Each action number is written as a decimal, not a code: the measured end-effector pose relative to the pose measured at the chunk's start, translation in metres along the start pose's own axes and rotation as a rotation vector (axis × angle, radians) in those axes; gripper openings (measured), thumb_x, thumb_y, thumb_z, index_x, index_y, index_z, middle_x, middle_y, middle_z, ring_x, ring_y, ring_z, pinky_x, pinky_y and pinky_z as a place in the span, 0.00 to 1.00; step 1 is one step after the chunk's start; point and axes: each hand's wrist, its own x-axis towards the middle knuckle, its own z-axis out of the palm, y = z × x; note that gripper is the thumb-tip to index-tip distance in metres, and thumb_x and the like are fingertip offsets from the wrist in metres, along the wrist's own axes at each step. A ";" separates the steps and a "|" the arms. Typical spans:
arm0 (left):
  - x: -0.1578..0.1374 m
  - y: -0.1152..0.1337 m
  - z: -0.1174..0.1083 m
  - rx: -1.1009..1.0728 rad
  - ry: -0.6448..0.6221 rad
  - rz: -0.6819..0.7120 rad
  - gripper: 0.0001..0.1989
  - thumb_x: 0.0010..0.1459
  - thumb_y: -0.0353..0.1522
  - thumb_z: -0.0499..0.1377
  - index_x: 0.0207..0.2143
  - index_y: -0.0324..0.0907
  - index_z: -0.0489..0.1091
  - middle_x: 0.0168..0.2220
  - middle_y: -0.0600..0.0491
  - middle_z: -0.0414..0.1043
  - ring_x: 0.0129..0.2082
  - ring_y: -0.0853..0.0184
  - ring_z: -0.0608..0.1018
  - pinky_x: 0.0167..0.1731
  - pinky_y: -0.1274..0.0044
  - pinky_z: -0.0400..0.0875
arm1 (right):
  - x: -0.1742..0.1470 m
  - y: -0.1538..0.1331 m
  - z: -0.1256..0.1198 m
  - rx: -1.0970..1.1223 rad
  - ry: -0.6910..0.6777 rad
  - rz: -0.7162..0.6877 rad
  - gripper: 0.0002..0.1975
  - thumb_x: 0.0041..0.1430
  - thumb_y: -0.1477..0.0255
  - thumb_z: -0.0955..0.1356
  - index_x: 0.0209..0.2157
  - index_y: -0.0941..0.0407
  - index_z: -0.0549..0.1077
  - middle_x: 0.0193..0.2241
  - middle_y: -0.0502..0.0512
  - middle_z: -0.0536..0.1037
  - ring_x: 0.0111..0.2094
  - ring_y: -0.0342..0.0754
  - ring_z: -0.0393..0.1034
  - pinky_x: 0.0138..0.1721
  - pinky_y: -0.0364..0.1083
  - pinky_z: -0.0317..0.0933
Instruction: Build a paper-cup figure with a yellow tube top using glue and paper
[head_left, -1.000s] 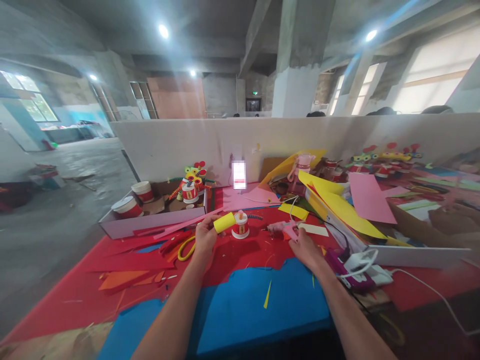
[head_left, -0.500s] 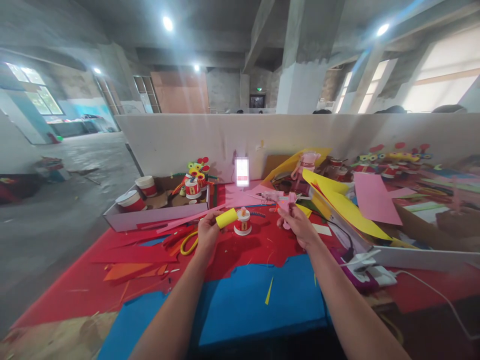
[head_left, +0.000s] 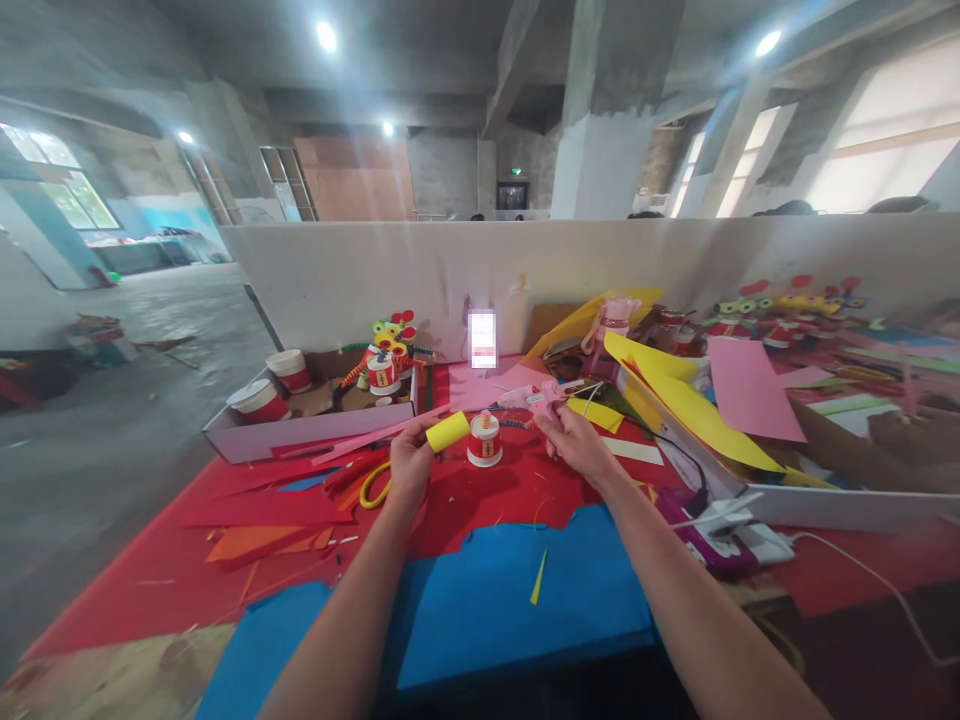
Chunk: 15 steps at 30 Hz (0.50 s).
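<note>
My left hand [head_left: 412,455] is closed on a yellow paper tube [head_left: 448,432], held tilted above the red table covering. In my right hand [head_left: 574,440] is a pink hot glue gun [head_left: 541,397], its nozzle pointing left and its cord trailing off to the right. Between the hands an upturned red and white paper cup [head_left: 485,442] stands on the table. An orange piece sits on top of the cup, and a dark striped coil [head_left: 514,425] sticks out from its right side. Yellow-handled scissors [head_left: 375,487] lie beside my left wrist.
At left, a box [head_left: 311,432] holds paper cups and a finished cup figure [head_left: 384,372]. Blue sheets [head_left: 517,610] cover the front edge. A box with yellow sheets [head_left: 690,410] and a purple power strip [head_left: 705,535] are at right. A white partition [head_left: 360,265] stands behind.
My right hand has moved left with the glue gun, bringing the nozzle nearer the cup and the tube. My left hand with the yellow tube has shifted slightly left.
</note>
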 end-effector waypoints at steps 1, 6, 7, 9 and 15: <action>0.000 0.000 0.000 0.003 -0.002 -0.001 0.13 0.36 0.26 0.59 0.30 0.38 0.72 0.19 0.59 0.72 0.13 0.75 0.68 0.15 0.83 0.60 | 0.000 -0.001 0.000 -0.018 0.001 -0.001 0.17 0.59 0.54 0.61 0.35 0.55 0.64 0.14 0.44 0.67 0.17 0.44 0.65 0.21 0.41 0.56; 0.001 -0.002 -0.001 0.012 -0.006 0.005 0.13 0.36 0.26 0.60 0.31 0.38 0.73 0.18 0.59 0.71 0.13 0.75 0.68 0.15 0.83 0.61 | -0.001 -0.005 0.001 -0.051 0.009 -0.032 0.17 0.59 0.54 0.61 0.34 0.54 0.63 0.15 0.44 0.67 0.16 0.44 0.65 0.21 0.41 0.56; 0.001 -0.002 -0.001 0.014 -0.007 0.008 0.13 0.36 0.26 0.60 0.31 0.38 0.73 0.17 0.60 0.71 0.13 0.75 0.69 0.15 0.84 0.61 | -0.001 -0.005 0.001 -0.060 0.013 -0.040 0.17 0.59 0.54 0.61 0.33 0.54 0.63 0.15 0.44 0.67 0.16 0.44 0.64 0.21 0.41 0.56; 0.001 -0.003 -0.001 0.023 -0.009 0.010 0.13 0.37 0.26 0.59 0.31 0.39 0.72 0.17 0.60 0.71 0.13 0.75 0.69 0.15 0.83 0.60 | 0.000 -0.005 0.002 -0.090 0.014 -0.053 0.16 0.60 0.55 0.61 0.33 0.54 0.63 0.16 0.45 0.67 0.17 0.44 0.64 0.21 0.41 0.55; 0.001 -0.002 -0.001 0.032 -0.018 0.012 0.13 0.38 0.27 0.60 0.31 0.38 0.72 0.16 0.61 0.69 0.13 0.76 0.68 0.16 0.83 0.60 | 0.001 -0.008 0.002 -0.180 0.019 -0.079 0.15 0.62 0.57 0.60 0.34 0.55 0.66 0.19 0.49 0.70 0.20 0.46 0.67 0.27 0.43 0.58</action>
